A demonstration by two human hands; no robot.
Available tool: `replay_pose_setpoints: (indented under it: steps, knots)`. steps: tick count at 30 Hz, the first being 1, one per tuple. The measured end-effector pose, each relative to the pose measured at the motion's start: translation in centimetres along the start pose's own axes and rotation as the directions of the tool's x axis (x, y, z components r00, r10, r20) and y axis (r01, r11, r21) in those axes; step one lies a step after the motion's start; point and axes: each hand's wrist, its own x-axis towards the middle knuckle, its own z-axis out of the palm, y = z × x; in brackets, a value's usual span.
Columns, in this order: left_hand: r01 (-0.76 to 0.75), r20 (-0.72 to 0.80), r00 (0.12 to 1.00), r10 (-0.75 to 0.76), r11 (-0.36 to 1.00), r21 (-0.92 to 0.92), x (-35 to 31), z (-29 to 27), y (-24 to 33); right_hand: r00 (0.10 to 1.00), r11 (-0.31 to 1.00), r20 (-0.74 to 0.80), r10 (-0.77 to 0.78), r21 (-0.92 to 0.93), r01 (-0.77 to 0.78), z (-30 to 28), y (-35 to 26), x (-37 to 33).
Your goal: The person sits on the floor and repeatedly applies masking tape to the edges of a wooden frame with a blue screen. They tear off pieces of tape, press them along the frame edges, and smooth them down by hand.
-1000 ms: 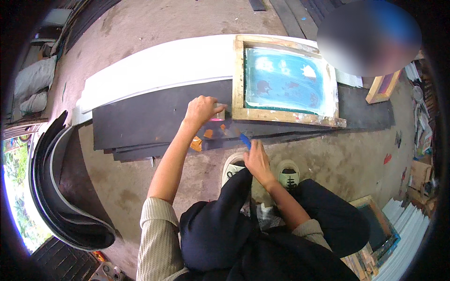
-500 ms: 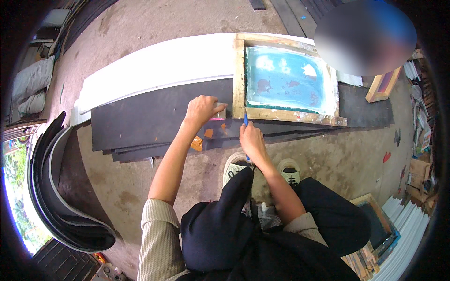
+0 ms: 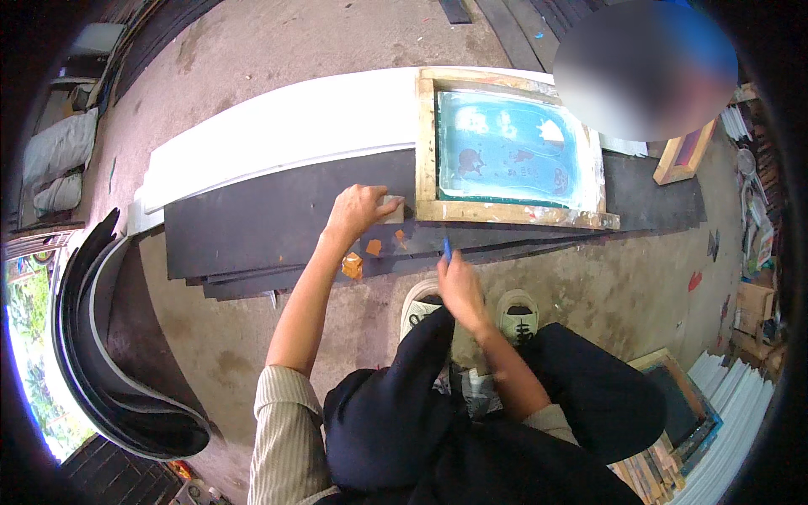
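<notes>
My left hand (image 3: 357,212) is closed with thumb and fingers on a small pale rectangular block (image 3: 392,209), just left of a wooden-framed printing screen (image 3: 427,160). The block is at the dark board (image 3: 278,189). A slim blue tool, pen-like in shape (image 3: 447,247), points up out of my closed right hand (image 3: 459,286), just in front of the boards' near edge. Whether it is a pen or a knife I cannot make out. Blue mesh with faint printed shapes fills the screen. Orange scraps (image 3: 353,267) lie below my left hand.
Long white sheets (image 3: 278,126) lie behind the dark boards, partly under the screen. A smaller wooden frame (image 3: 683,156) stands at right. Curled dark sheets (image 3: 84,353) are at left. More frames (image 3: 665,396) and stacked white strips (image 3: 724,412) sit lower right. A blurred person is at upper right.
My right hand has drawn back toward me with the blue tool, away from the screen's near corner. My left hand stays by the block; pink seen beneath it before no longer shows.
</notes>
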Motion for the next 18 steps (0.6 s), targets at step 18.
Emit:
replay_pose_setpoints:
  steps: [18]
  knots:
    - [-0.106, -0.322, 0.925, 0.202, 0.951, 0.292, -6.2, 1.2, -4.1, 0.812, 0.847, -0.263, -0.521, -0.276, 0.454, 4.3, -3.3, 5.0]
